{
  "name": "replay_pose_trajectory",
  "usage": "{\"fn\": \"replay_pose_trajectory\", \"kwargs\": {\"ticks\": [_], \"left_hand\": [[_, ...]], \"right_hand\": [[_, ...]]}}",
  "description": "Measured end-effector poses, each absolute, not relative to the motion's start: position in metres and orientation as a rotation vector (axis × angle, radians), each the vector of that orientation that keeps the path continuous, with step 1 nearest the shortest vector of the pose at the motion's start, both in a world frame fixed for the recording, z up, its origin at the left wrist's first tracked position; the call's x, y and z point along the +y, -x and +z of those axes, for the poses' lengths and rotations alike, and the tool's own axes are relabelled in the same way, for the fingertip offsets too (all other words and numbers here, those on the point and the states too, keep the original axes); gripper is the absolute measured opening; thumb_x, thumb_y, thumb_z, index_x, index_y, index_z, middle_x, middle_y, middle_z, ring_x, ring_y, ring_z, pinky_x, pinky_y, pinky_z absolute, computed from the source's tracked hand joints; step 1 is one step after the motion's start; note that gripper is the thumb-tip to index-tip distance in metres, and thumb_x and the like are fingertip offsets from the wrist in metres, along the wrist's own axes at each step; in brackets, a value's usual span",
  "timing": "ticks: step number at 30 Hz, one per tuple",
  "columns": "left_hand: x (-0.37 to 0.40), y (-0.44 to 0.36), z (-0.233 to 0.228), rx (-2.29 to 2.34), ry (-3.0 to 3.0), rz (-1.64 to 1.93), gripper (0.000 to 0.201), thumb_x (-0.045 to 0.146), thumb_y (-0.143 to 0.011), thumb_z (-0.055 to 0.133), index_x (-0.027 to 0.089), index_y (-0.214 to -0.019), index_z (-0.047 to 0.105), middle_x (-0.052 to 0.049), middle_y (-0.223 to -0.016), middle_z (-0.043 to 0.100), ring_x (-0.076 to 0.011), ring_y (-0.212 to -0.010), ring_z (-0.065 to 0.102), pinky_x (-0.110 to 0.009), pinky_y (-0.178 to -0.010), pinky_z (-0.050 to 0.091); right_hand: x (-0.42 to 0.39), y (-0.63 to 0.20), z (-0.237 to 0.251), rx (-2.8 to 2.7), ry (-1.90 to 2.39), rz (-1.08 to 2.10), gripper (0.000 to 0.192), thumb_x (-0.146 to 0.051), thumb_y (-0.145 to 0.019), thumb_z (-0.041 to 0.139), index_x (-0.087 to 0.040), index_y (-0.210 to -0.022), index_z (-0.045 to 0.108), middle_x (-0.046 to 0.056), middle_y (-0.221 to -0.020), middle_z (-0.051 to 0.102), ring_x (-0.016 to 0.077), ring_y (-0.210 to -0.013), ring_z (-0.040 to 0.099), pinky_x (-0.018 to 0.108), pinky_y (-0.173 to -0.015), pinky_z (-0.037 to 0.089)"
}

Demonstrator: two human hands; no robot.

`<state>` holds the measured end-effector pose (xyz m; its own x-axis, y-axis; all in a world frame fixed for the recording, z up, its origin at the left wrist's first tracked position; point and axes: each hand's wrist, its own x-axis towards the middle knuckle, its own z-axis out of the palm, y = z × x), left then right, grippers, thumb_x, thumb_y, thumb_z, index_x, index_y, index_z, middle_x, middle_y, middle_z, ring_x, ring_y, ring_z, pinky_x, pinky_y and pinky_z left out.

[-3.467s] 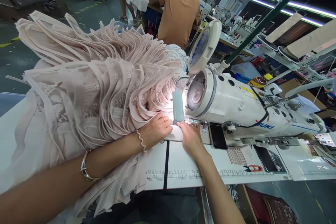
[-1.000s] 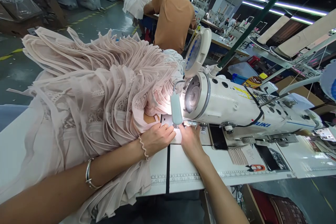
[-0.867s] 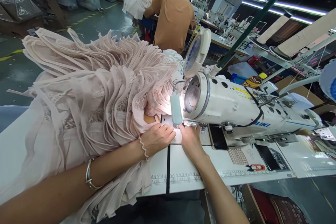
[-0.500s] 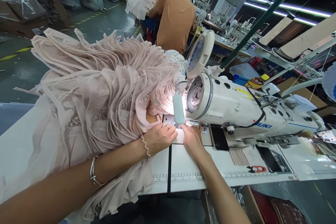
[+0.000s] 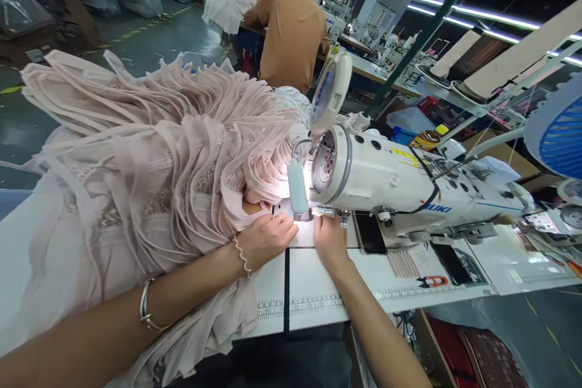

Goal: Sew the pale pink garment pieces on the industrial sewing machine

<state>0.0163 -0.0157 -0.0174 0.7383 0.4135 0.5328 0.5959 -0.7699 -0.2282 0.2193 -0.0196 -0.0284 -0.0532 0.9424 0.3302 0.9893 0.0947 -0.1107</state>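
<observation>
**Both hands at the needle, pink fabric under the lamp**

We see the left hand lying palm down on the white sewing table, its fingers stretched forward and pressed flat on the edge of the pale pink pleated and lace fabric, right where the cloth meets the needle area. They are not curled into a fist; whether they pinch a fold underneath we cannot tell. A beaded bracelet sits at that wrist and a silver metal bangle farther up the forearm.

The right hand lies just beside the left one, palm down, fingers extended toward the presser foot beneath the head of the white industrial sewing machine. The glare hides its fingertips, so we cannot tell what, if anything, they grip.

The pink fabric is heaped in a large mound over the left part of the table, spilling off the near edge, with its closest end tucked under the machine head. A small pale clip-on lamp hangs just above the hands and lights the spot brightly. A printed ruler strip runs along the table front.

Behind the mound a person in a brown shirt sits at another station, back turned to us. A blue and white fan shows at the right edge.
</observation>
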Motion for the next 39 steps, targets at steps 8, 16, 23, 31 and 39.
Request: {"fn": "replay_pose_trajectory", "kwargs": {"ticks": [8, 16, 23, 31, 39], "left_hand": [[-0.026, -0.017, -0.025, -0.674, 2.724, -0.538, 0.017, 0.002, -0.093, 0.045, 0.012, -0.096, 0.058, -0.009, -0.092, 0.067, -0.0207, -0.089, 0.064, -0.032, -0.073, 0.045], [-0.007, -0.011, -0.028, -0.782, 2.655, -0.484, 0.027, 0.005, -0.095, 0.044, 0.011, -0.111, 0.065, -0.01, -0.101, 0.069, -0.0238, -0.09, 0.064, -0.035, -0.07, 0.047], [-0.032, -0.026, -0.042, -0.552, 2.697, -0.496, 0.03, 0.004, -0.094, 0.043, 0.005, -0.116, 0.063, -0.017, -0.12, 0.066, -0.029, -0.114, 0.061, -0.041, -0.091, 0.049], [-0.028, -0.023, -0.044, -0.713, 2.588, -0.549, 0.034, 0.002, -0.093, 0.037, -0.002, -0.115, 0.063, -0.023, -0.116, 0.067, -0.0311, -0.111, 0.064, -0.042, -0.086, 0.051], [-0.027, -0.024, -0.047, -0.726, 2.701, -0.481, 0.038, 0.002, -0.095, 0.033, -0.002, -0.122, 0.059, -0.022, -0.123, 0.064, -0.0257, -0.119, 0.059, -0.038, -0.099, 0.046]], "right_hand": [[-0.025, -0.245, -0.026, -1.882, 2.186, -0.435, 0.025, -0.015, -0.088, 0.05, -0.008, -0.103, 0.069, 0.021, -0.099, 0.069, 0.0331, -0.099, 0.062, 0.046, -0.09, 0.045], [-0.045, -0.246, -0.03, -1.919, 2.068, -0.308, 0.027, -0.011, -0.093, 0.043, -0.014, -0.106, 0.066, 0.016, -0.099, 0.067, 0.0306, -0.099, 0.06, 0.046, -0.09, 0.047], [-0.057, -0.235, -0.03, -2.122, 1.697, -0.298, 0.025, -0.016, -0.097, 0.04, -0.018, -0.098, 0.065, 0.01, -0.098, 0.064, 0.0205, -0.085, 0.06, 0.031, -0.076, 0.05], [-0.056, -0.217, -0.029, -2.175, 1.648, -0.223, 0.018, -0.019, -0.097, 0.047, -0.02, -0.083, 0.058, 0.006, -0.088, 0.061, 0.0207, -0.084, 0.056, 0.031, -0.076, 0.048], [-0.058, -0.216, -0.029, -2.16, 1.674, -0.292, 0.022, -0.011, -0.096, 0.042, -0.018, -0.09, 0.062, 0.006, -0.083, 0.062, 0.0206, -0.079, 0.057, 0.031, -0.073, 0.046]]}}
